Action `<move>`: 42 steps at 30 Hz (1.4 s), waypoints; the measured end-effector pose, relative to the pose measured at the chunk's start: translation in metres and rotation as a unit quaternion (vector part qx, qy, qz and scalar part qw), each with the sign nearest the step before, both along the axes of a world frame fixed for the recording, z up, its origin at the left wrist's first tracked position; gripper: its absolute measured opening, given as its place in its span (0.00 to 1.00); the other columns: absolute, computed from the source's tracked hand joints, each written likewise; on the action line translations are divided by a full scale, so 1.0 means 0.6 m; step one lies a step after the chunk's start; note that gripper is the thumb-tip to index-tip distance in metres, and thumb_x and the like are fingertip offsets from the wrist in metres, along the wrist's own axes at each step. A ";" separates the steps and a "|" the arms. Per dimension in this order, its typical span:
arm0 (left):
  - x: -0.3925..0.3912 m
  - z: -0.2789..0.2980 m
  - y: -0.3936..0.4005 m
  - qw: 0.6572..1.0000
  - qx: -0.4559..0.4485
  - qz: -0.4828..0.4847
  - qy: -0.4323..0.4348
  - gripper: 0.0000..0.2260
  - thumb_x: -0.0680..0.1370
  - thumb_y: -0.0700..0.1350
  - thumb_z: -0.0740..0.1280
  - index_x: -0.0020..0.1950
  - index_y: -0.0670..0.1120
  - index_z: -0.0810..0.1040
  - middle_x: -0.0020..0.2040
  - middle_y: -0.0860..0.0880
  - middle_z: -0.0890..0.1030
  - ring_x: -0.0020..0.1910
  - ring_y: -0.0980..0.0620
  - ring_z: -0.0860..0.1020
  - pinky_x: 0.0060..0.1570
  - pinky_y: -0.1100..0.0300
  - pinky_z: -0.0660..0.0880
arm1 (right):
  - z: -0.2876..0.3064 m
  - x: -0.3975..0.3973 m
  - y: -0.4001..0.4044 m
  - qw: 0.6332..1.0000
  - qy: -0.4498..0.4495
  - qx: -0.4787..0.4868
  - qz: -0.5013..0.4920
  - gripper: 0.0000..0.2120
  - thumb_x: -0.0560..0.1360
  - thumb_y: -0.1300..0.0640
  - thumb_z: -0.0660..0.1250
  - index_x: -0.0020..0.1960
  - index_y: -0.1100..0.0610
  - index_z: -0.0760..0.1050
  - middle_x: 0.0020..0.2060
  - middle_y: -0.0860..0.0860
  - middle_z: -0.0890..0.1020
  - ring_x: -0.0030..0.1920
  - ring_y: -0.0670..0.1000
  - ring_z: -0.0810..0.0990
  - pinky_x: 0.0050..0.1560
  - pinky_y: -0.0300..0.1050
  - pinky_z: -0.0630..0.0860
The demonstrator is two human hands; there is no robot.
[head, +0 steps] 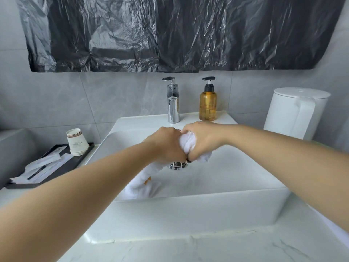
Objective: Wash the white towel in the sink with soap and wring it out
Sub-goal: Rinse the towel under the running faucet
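Presently we find both hands, left point(168, 144) and right point(202, 140), clenched on the white towel point(187, 143) above the sink point(207, 186), apparently wringing it; its tail trails into the basin.

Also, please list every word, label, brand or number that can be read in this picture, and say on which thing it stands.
None can be read.
Amber soap bottle: label print too blurred.
Paper cups: small mark, too small to read.
Sachets on the black tray: print illegible.
White towel: orange mark, unreadable.
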State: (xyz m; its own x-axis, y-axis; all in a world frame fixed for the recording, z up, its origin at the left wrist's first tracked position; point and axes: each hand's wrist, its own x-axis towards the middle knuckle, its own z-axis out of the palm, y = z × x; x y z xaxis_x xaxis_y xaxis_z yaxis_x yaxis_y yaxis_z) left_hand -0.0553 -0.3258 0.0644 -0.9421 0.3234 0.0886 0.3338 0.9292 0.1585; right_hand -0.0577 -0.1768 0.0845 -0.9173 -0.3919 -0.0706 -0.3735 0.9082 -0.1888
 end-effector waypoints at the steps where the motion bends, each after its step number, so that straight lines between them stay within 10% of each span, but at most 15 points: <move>1: -0.001 0.000 -0.009 0.999 0.046 0.007 -0.026 0.12 0.67 0.51 0.75 0.46 0.50 0.78 0.40 0.52 0.80 0.41 0.49 0.78 0.40 0.57 0.76 | -0.011 0.009 0.010 0.997 0.046 -0.053 0.016 0.38 0.64 0.49 0.78 0.70 0.48 0.65 0.61 0.47 0.70 0.58 0.48 0.74 0.50 0.40 0.74; 3: 0.000 0.000 -0.022 0.977 0.178 0.026 -0.111 0.06 0.66 0.45 0.74 0.39 0.47 0.79 0.35 0.50 0.80 0.34 0.50 0.77 0.37 0.58 0.76 | -0.035 0.037 0.035 0.978 0.141 -0.132 0.080 0.45 0.66 0.50 0.77 0.76 0.48 0.57 0.70 0.48 0.58 0.64 0.48 0.68 0.58 0.40 0.71; 8: 0.013 0.004 -0.030 0.894 0.310 -0.035 -0.321 0.08 0.61 0.39 0.67 0.39 0.41 0.74 0.30 0.45 0.73 0.27 0.49 0.70 0.32 0.61 0.67 | -0.096 0.033 0.066 0.830 0.508 0.032 0.229 0.34 0.73 0.58 0.69 0.76 0.52 0.60 0.74 0.62 0.58 0.73 0.67 0.61 0.68 0.63 0.67; 13: 0.038 -0.004 -0.020 0.834 0.283 -0.089 -0.465 0.07 0.64 0.36 0.62 0.41 0.42 0.70 0.28 0.49 0.71 0.23 0.53 0.65 0.27 0.66 0.65 | -0.067 0.009 0.041 0.770 0.566 -0.013 0.294 0.23 0.71 0.67 0.68 0.64 0.55 0.70 0.61 0.59 0.73 0.50 0.61 0.79 0.34 0.48 0.78; 20: 0.039 -0.035 -0.018 0.877 0.294 -0.011 -0.381 0.02 0.63 0.40 0.67 0.31 0.46 0.78 0.31 0.47 0.76 0.25 0.53 0.71 0.29 0.64 0.68 | -0.056 0.012 0.009 0.868 0.416 0.084 0.258 0.18 0.54 0.63 0.78 0.42 0.57 0.77 0.41 0.55 0.79 0.31 0.56 0.76 0.26 0.40 0.60; 23: 0.037 -0.047 -0.011 0.892 0.298 0.021 -0.339 0.03 0.70 0.40 0.70 0.37 0.43 0.77 0.28 0.51 0.77 0.26 0.54 0.73 0.29 0.66 0.69 | -0.040 0.020 -0.008 0.921 0.291 0.196 0.168 0.14 0.69 0.58 0.71 0.52 0.55 0.74 0.45 0.52 0.73 0.40 0.56 0.75 0.35 0.45 0.64; 32: 0.035 -0.063 0.006 0.922 0.270 0.060 -0.271 0.09 0.70 0.39 0.70 0.32 0.45 0.72 0.26 0.51 0.74 0.25 0.53 0.71 0.33 0.63 0.67 | -0.028 0.012 -0.026 0.960 0.116 0.229 0.109 0.14 0.66 0.57 0.71 0.37 0.50 0.65 0.35 0.46 0.68 0.41 0.52 0.73 0.33 0.43 0.70; 42: 0.035 -0.049 0.008 0.919 0.304 0.058 -0.245 0.04 0.72 0.39 0.71 0.39 0.42 0.77 0.29 0.49 0.78 0.24 0.52 0.74 0.31 0.64 0.71 | -0.005 0.006 -0.027 0.976 0.071 0.189 0.078 0.15 0.62 0.57 0.76 0.43 0.51 0.72 0.39 0.49 0.76 0.42 0.54 0.80 0.34 0.45 0.74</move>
State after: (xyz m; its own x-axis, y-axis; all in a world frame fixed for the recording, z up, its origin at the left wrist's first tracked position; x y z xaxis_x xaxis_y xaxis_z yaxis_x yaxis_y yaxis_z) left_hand -0.0343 -0.3210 0.0349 -0.9417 0.2502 -0.2247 -0.0116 0.6436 0.7653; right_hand -0.0541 -0.1928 0.0817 -0.8595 -0.4981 -0.1146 -0.5110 0.8329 0.2126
